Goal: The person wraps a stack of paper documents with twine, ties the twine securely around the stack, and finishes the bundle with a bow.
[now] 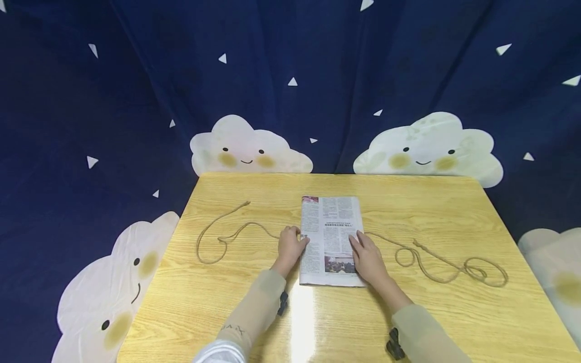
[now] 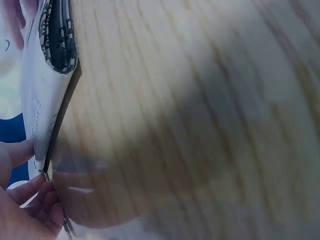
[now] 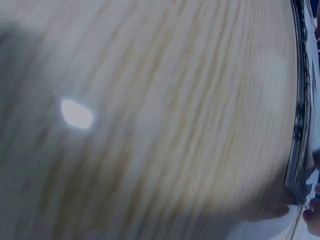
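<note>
A folded newspaper [image 1: 335, 222] lies on the table, its layered folds showing at the near edge in the left wrist view. My left hand [image 1: 289, 248] grips its left side, thumb on top and the other fingers bent at the edge beside the rope. On the opposite side, my right hand [image 1: 369, 259] holds the right edge, with the thumb over the printed face. A thin brown rope [image 1: 236, 234] emerges from both sides of the newspaper; its middle is hidden there. In the right wrist view, only the fingertips [image 3: 312, 217] show near the paper's corner.
Loose curves of rope spread left, and loops [image 1: 481, 272] lie right on the wooden table [image 1: 227, 186]. Behind the table's far edge hangs a dark blue curtain [image 1: 290, 40] with white clouds and triangles. A bright reflection crosses the near tabletop.
</note>
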The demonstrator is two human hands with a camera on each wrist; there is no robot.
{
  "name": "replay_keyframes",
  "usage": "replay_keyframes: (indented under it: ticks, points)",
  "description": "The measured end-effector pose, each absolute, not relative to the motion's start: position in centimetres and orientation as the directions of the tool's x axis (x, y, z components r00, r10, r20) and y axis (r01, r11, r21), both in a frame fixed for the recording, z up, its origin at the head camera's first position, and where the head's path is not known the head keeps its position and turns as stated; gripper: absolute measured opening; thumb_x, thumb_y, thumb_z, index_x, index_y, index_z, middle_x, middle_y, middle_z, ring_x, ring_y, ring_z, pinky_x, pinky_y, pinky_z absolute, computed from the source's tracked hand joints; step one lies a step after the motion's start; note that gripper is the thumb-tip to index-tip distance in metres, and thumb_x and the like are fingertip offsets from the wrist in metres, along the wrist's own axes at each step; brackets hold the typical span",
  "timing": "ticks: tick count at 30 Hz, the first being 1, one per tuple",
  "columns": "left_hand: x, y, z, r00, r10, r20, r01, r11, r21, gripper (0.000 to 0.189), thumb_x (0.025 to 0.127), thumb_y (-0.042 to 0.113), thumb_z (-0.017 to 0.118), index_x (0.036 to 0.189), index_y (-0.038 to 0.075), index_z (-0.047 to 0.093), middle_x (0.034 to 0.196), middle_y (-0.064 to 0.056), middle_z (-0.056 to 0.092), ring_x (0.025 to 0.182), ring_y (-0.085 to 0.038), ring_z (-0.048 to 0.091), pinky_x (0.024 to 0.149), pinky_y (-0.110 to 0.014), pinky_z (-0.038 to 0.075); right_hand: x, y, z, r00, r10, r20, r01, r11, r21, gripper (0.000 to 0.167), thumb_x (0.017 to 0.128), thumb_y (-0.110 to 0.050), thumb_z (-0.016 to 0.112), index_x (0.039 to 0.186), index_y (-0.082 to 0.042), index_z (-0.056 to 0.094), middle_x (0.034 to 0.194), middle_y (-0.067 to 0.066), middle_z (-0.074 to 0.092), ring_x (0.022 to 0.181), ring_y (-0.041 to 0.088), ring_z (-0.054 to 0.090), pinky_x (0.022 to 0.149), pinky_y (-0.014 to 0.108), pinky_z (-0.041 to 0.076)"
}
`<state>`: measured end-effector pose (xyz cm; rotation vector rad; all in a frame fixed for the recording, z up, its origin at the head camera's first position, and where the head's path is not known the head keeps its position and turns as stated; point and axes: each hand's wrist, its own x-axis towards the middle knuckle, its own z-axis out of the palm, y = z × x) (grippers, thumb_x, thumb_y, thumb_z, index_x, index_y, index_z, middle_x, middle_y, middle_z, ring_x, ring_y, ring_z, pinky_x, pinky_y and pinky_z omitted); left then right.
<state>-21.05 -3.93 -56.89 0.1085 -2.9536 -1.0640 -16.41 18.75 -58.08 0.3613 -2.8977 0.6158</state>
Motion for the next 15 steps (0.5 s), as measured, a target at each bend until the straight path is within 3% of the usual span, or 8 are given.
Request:
replay_keyframes:
  ticks: [7,12,15]
  points:
    - [-21.2,-4.4,-57.1,-0.997,-0.046,0.07,0.0,0.837,0.548,0.034,0.078,0.028,0.072,0.096,-0.001,0.066,0.093,-0.01,0.057,0.086,-0.024,0.053,0.072,-0.034,0.048,-17.0,17.6,-58.1,-0.962,-0.25,0.111,-0.273,0.887,-0.372,0.05,0.09,-0.021,0.056,0.132,0.003,0.044,0.139,0.029,0.033,0.127,0.048,0.027,0.104,0.054,0.025]
    - [-21.3,-4.9,-56.9,-0.997,-0.031,0.072,0.009,0.867,0.498,0.039,0.081,0.031,0.069,0.102,-0.001,0.067,0.105,-0.015,0.055,0.093,-0.026,0.054,0.077,-0.037,0.05,-17.3,17.1,-57.8,-0.967,-0.247,0.065,-0.253,0.887,-0.387,0.054,0.09,-0.025,0.056,0.134,0.003,0.041,0.14,0.03,0.029,0.129,0.048,0.024,0.106,0.053,0.023]
    - [-21.3,-4.9,-56.9,-0.998,-0.009,0.069,0.022,0.893,0.449,0.039,0.083,0.033,0.066,0.103,0.0,0.068,0.104,-0.014,0.055,0.09,-0.025,0.055,0.076,-0.036,0.049,-17.4,17.0,-57.7,-0.967,-0.246,0.071,-0.254,0.89,-0.379,0.054,0.09,-0.025,0.056,0.134,0.004,0.041,0.14,0.03,0.029,0.128,0.048,0.025,0.106,0.053,0.023]
